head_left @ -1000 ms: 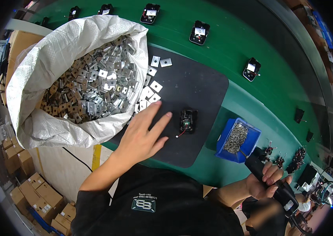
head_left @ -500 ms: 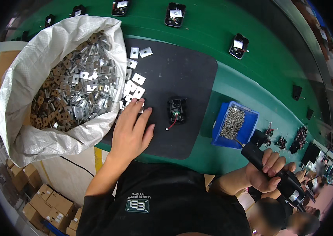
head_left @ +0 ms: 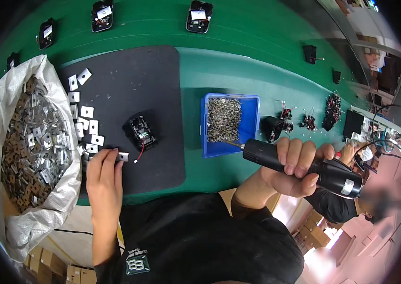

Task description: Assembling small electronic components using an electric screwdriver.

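My left hand [head_left: 103, 182] is closed at the near left of the dark mat, fingertips and thumb on a small silver metal plate [head_left: 123, 156] with a hole in it. Beside it lie several loose plates of the same kind. To the right of these sits a black plastic housing [head_left: 140, 131] with a circuit board and a red wire. My right hand [head_left: 295, 165] is wrapped round a black electric screwdriver [head_left: 262, 154]. Its bit points left and reaches the near edge of the screws [head_left: 224, 118] in a blue bin [head_left: 249, 124].
A white woven sack [head_left: 65, 182] full of metal plates stands at the left. Black housings [head_left: 199, 17] sit on the green surface beyond the dark mat [head_left: 162, 85]. Wired parts [head_left: 309, 120] lie right of the bin. Another person [head_left: 335, 206] is at the right.
The whole view has swung right, so the bench appears further left. My left hand's spread fingers have drawn together onto a plate. The screwdriver stays in my right hand, its bit still at the bin.
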### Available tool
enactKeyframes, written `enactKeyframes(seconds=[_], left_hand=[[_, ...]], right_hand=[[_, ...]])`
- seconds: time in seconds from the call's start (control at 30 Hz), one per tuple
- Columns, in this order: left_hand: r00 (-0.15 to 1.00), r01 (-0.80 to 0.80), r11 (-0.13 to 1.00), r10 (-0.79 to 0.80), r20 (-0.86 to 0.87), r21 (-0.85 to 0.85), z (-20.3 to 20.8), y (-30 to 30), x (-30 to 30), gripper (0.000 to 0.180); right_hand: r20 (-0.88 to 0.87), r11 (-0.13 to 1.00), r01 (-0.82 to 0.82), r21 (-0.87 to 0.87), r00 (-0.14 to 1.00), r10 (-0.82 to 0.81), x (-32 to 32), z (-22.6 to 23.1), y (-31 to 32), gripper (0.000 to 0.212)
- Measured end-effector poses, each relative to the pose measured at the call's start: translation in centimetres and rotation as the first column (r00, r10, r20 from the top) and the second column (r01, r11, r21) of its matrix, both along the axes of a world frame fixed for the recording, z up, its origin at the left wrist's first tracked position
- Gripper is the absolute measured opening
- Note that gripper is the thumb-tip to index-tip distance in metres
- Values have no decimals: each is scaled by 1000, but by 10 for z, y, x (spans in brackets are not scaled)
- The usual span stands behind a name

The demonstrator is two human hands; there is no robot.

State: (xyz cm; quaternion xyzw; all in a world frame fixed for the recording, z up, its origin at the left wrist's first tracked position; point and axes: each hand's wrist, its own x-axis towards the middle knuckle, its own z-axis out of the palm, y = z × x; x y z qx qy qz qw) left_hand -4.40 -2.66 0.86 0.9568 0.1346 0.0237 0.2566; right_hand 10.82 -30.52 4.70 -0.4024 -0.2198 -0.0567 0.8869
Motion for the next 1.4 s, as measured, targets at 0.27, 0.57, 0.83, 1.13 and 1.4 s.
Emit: enactKeyframes(seconds=[0.27,0.57,0.83,1.13,1.4], left_hand=[[994,72,985,-84,-70,-159,6,4,15,20],[972,-159,860,223,78,-486,10,5,27,16],[976,-43,918,122,178,-394,-4,-12,59,17],[992,-58,858,105,64,-511,-4,-10,79,27],[995,40,884,6,98,-465,1,-12,83,31]], right_hand=[[62,952,210,-224,978,-201,3,-9,6,49],[-4,985,58,-163,998,-59,6,-9,6,42],[4,994,63,-91,998,-63,-2,-5,1,48],[16,1000,-3,12,1000,3,-10,26,5,48],[53,983,-160,92,986,156,-6,30,18,44]])
